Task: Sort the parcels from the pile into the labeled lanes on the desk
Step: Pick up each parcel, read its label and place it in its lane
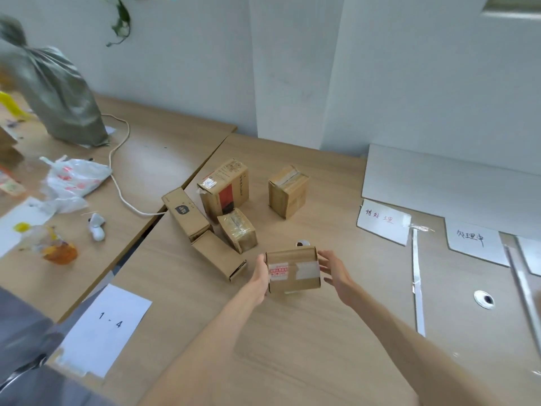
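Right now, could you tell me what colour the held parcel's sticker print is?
Sticker: red, head view.

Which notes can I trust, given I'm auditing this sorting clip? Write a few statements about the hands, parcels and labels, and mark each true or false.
1. The left hand and the right hand are at opposite ends of one small parcel with a red-printed sticker. True.
2. The sheet marked "1 - 4" lies to the right of that parcel. False: it lies to its left, near the desk's front edge.
3. Five other parcels lie on the desk beyond the held one. True.
4. The held parcel already sits on the label written in red. False: it is between the hands, well left of that label.
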`<move>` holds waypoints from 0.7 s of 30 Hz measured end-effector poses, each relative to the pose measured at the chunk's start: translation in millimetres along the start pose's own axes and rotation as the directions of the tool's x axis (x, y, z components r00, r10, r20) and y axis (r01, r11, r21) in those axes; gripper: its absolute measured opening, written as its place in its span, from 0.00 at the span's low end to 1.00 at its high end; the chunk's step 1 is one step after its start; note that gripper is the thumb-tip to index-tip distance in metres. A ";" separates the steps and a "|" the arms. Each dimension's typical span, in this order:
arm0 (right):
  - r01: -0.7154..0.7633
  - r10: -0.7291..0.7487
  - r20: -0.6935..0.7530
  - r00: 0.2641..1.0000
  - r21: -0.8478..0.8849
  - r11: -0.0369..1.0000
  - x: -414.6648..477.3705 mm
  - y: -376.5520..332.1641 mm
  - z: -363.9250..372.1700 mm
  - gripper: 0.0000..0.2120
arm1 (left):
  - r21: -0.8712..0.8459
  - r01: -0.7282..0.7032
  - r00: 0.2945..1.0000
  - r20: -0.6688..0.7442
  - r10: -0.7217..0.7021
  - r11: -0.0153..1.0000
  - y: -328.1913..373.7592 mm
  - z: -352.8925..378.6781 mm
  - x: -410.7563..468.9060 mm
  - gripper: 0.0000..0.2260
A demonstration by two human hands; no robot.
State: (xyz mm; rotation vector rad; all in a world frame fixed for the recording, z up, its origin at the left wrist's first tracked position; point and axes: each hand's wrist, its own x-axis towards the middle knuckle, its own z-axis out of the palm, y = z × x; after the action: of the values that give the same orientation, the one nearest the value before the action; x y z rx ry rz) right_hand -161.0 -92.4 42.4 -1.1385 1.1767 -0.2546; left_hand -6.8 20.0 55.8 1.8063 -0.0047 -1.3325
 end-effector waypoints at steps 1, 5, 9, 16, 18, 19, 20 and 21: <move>-0.005 0.005 0.000 1.000 0.009 1.000 -4.3 4.4 -1.9 0.19 | 0.007 -0.002 1.000 0.004 0.002 1.000 -3.8 -0.9 -3.9 0.28; -0.025 0.025 0.021 0.999 0.019 1.000 -21.8 21.8 -6.9 0.22 | 0.044 0.004 1.000 -0.012 -0.004 0.999 -16.0 -0.1 -12.2 0.31; -0.060 0.058 0.052 0.997 0.039 0.997 -36.3 37.4 -6.5 0.19 | 0.083 -0.005 0.999 0.032 0.003 0.997 -26.7 2.6 -21.1 0.29; -0.110 0.108 0.053 0.993 0.046 0.993 -32.2 57.4 -0.5 0.18 | 0.112 -0.008 0.995 0.099 -0.003 0.994 -46.1 -0.6 -5.6 0.28; -0.128 0.125 0.049 0.991 0.073 0.989 -32.5 59.2 3.7 0.17 | 0.116 0.002 0.995 0.097 -0.013 0.993 -53.8 -2.2 3.4 0.29; -0.130 0.127 0.044 0.991 0.080 0.988 -31.6 60.5 5.9 0.17 | 0.128 0.015 0.995 0.099 -0.028 0.992 -56.5 -2.4 6.0 0.29; -0.131 0.129 0.038 0.991 0.077 0.988 -30.4 61.0 7.6 0.17 | 0.134 0.024 0.994 0.101 -0.038 0.991 -56.8 -1.4 6.6 0.29; -0.129 0.127 0.030 0.991 0.069 0.989 -29.0 60.4 8.4 0.18 | 0.141 0.028 0.994 0.103 -0.043 0.990 -55.4 -0.4 7.3 0.28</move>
State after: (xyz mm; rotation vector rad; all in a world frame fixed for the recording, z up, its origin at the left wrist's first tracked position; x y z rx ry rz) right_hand -189.2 -40.0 10.6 -0.9974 1.2040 -0.1816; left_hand -29.0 51.3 15.3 1.8570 -0.1270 -1.4837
